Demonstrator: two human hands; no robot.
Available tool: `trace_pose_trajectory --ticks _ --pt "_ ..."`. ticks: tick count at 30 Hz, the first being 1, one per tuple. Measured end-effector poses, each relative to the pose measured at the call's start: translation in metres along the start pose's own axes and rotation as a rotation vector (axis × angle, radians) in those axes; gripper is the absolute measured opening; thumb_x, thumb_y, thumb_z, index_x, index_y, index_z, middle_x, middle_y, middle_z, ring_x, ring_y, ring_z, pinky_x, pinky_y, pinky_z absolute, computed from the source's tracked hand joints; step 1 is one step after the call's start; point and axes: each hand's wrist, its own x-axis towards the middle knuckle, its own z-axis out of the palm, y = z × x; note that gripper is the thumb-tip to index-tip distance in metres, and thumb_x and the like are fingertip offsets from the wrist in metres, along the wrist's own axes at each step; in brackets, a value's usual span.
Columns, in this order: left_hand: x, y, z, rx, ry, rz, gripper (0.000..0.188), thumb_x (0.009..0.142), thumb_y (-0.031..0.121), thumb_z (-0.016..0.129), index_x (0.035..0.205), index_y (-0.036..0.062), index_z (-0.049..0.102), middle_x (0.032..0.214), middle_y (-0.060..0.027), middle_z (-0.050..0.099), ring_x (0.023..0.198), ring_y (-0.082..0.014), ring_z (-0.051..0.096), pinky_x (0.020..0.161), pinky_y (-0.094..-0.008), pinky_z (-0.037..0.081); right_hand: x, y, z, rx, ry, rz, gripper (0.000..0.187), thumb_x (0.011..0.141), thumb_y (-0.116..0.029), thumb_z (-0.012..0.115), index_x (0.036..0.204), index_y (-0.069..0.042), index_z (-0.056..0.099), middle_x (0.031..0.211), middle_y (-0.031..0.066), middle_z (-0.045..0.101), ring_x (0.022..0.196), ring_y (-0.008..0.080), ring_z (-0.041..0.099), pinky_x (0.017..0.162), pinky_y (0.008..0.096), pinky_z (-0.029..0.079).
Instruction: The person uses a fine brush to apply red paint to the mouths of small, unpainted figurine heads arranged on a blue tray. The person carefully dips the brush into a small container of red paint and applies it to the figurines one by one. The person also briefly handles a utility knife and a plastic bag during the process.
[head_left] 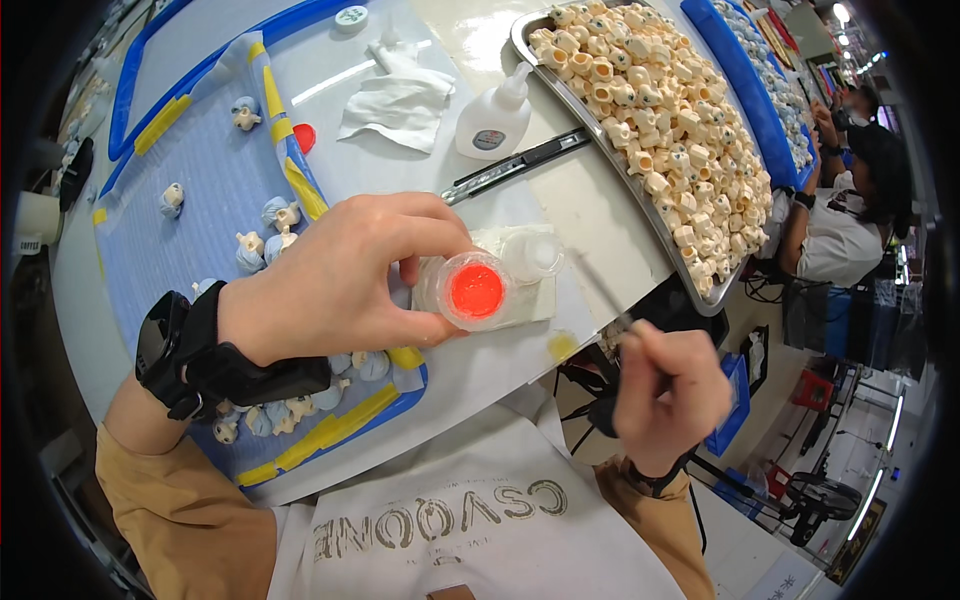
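Observation:
My left hand [350,265] is closed around a small translucent jar [475,290] of bright red-orange paint, thumb on its near side and fingers on its far side. The jar stands at a pale block [535,305], beside a small clear cup [533,255]. My right hand [672,395], off to the right past the table edge, pinches a thin stick-like tool [610,295]. The tool points up and left toward the cup, and motion blur hides its exact kind. A yellow smear [562,346] marks the white sheet between my hands.
At the right, a metal tray [600,130] is heaped with small cream-coloured figure parts. Beyond the jar lie a utility knife [515,165], a white squeeze bottle [495,115] and a crumpled white cloth [400,100]. A blue-rimmed tray [200,255] with small blue-and-cream figures is at the left.

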Motion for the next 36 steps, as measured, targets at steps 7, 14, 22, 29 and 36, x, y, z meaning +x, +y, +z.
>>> trace_pose_trajectory --ticks 7,14,22,29,36 --pt "0.000 0.001 -0.001 -0.020 -0.013 0.012 0.041 0.063 0.009 0.076 0.103 0.0041 0.069 0.103 -0.0059 0.065 0.081 -0.0139 0.060 0.064 -0.0241 0.047 0.008 0.001 -0.008 0.183 -0.210 0.045 0.018 0.067 0.005 0.073 0.081 -0.002 0.065 0.063 0.0077 0.060 0.050 0.0205 0.056 0.045 0.0281 0.041" --pt "0.004 0.005 -0.009 -0.046 -0.093 -0.002 0.045 0.063 0.009 0.075 0.108 0.0042 0.067 0.107 -0.0062 0.064 0.083 -0.0135 0.060 0.064 -0.0239 0.047 0.013 0.000 -0.015 0.150 -0.264 0.027 0.019 0.066 0.002 0.074 0.082 -0.002 0.065 0.061 0.0065 0.058 0.049 0.0202 0.056 0.045 0.0282 0.040" --pt "0.005 0.003 -0.009 -0.054 -0.129 -0.006 0.043 0.064 0.008 0.074 0.107 0.0036 0.067 0.108 -0.0075 0.064 0.089 -0.0175 0.061 0.068 -0.0260 0.048 0.012 0.003 -0.010 0.161 -0.274 -0.033 0.018 0.067 0.003 0.074 0.081 -0.001 0.064 0.058 0.0066 0.055 0.047 0.0216 0.055 0.043 0.0295 0.040" --pt "0.005 0.003 -0.008 -0.056 -0.121 -0.007 0.043 0.064 0.008 0.075 0.106 0.0034 0.067 0.108 -0.0076 0.064 0.091 -0.0181 0.061 0.069 -0.0265 0.048 0.008 0.011 -0.008 0.213 -0.236 -0.129 0.017 0.067 0.004 0.074 0.080 -0.001 0.063 0.057 0.0063 0.055 0.047 0.0215 0.055 0.042 0.0293 0.040" --pt "0.005 0.002 -0.008 -0.049 -0.117 0.002 0.043 0.063 0.007 0.075 0.105 0.0039 0.067 0.108 -0.0069 0.064 0.089 -0.0164 0.061 0.066 -0.0250 0.047 0.007 0.012 -0.012 0.241 -0.215 -0.082 0.019 0.067 0.003 0.074 0.082 -0.001 0.065 0.059 0.0070 0.058 0.047 0.0206 0.055 0.043 0.0288 0.040"
